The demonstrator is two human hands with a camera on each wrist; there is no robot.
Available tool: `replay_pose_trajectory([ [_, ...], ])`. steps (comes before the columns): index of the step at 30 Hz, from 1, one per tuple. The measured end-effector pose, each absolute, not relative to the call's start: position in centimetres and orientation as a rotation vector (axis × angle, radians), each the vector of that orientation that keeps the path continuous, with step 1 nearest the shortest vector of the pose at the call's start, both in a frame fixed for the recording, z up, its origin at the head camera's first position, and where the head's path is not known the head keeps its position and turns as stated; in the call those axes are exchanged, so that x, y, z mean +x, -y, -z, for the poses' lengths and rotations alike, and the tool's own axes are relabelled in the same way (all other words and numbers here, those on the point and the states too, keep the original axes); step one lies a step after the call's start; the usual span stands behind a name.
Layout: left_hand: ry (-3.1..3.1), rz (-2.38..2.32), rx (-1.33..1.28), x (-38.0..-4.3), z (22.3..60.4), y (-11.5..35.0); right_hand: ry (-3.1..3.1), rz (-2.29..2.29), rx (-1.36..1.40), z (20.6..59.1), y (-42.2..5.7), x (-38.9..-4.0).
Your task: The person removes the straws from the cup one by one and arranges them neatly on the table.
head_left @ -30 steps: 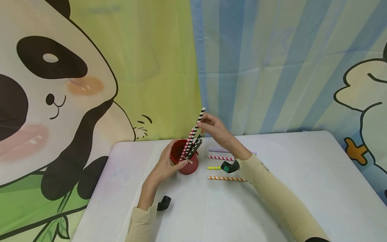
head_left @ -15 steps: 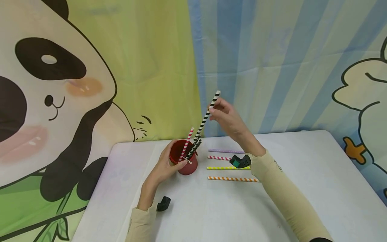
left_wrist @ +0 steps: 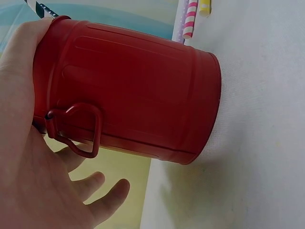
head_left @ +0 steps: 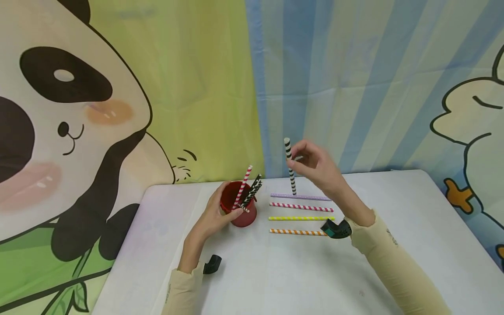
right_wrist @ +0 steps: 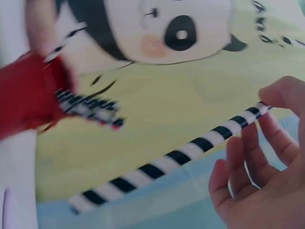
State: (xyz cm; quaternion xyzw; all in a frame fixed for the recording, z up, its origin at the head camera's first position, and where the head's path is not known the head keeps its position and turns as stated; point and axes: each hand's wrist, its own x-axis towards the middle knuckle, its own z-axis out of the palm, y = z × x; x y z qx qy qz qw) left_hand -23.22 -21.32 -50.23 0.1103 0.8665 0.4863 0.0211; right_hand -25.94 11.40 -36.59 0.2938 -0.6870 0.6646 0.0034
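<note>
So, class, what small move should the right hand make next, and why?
Probably lower the black-and-white straw flat beyond the purple straw. The right hand pinches it steeply tilted, while the purple straw lies roughly parallel to the pink-striped straw, yellow straw and orange-striped straw on the white table.

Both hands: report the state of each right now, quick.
Left hand: holding the red pail.
Right hand: closed, pinching a black-and-white striped straw.

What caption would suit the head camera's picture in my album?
Left hand holding a red bucket, right hand pinching a black-and-white striped straw, four straws lying nearby.
</note>
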Motion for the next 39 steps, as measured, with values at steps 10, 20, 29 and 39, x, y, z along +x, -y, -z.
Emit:
replay_pose_trajectory([
  [10,-2.706,-1.473,0.323,-23.2,50.2,21.4,2.568,-1.339,0.954,39.7,-11.5,-22.4],
  [20,-2.706,-1.500,0.347,-23.2,50.1,21.2,2.780,-0.885,0.922,42.0,-11.1,-19.8],
  [29,-2.693,-1.517,0.365,-22.8,49.2,20.9,2.652,-0.460,0.970,45.3,-9.9,-17.7],
  [39,-2.702,-1.502,0.356,-22.7,49.3,21.1,2.615,-0.291,0.960,48.3,-9.0,-15.5],
])
